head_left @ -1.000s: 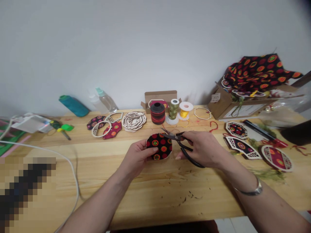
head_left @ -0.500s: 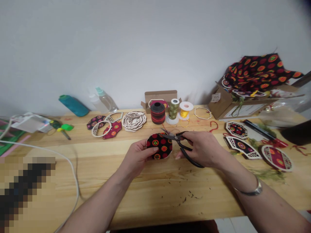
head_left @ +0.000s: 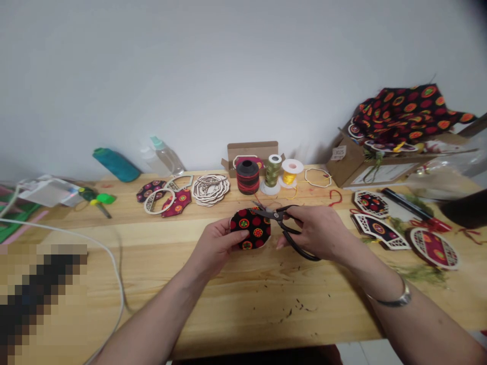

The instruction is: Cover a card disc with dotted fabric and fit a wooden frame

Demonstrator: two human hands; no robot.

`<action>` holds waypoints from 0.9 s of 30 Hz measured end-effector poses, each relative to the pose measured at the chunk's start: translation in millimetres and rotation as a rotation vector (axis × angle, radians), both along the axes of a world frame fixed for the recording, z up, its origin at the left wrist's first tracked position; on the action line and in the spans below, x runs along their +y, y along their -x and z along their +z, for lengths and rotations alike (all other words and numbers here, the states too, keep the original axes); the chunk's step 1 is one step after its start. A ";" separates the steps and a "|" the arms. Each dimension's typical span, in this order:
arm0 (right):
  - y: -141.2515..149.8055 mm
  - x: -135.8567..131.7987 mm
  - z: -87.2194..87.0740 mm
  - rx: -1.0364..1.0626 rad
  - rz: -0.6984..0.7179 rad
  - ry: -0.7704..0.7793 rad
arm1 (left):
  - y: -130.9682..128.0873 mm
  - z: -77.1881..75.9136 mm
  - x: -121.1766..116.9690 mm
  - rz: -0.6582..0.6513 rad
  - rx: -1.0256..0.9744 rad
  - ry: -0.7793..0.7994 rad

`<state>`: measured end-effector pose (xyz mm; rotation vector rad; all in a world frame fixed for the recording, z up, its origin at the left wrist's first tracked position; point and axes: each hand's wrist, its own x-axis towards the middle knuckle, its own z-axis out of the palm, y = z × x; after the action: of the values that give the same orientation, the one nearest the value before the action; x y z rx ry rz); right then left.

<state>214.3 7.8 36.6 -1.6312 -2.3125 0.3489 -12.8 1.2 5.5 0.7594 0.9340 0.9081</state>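
Black cloth [head_left: 257, 234] is pinched at its left edge by the left hand [head_left: 217, 242] over the table [head_left: 228, 309]. Scissors [head_left: 280, 217] are gripped by the right hand [head_left: 320, 229] at its far edge, clear of the spools [head_left: 272, 176].

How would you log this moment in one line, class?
left hand: holding patterned fabric piece | right hand: holding scissors | blades: at piece's upper edge | table: dark scraps

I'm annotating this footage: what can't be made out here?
Head view:
Left hand: some fingertips hidden behind the patterned piece.
Large box: inside mostly covered by draped cloth.
White label: print too small.
Black object: cut off by the right edge.
Dark shape, lower left: pixelated.
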 end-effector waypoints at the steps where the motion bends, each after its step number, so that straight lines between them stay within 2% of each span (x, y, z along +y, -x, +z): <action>1: -0.2 0.1 -0.6 0.000 -0.001 -0.005 | 0.0 0.2 0.0 -0.002 -0.005 -0.001; 27: -4.7 0.6 1.6 0.023 -0.010 -0.003 | 2.2 1.6 0.1 -0.017 0.004 -0.029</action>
<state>219.0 8.4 38.2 -1.6278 -2.2864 0.3608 -15.0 1.3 7.1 0.7933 0.9186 0.9065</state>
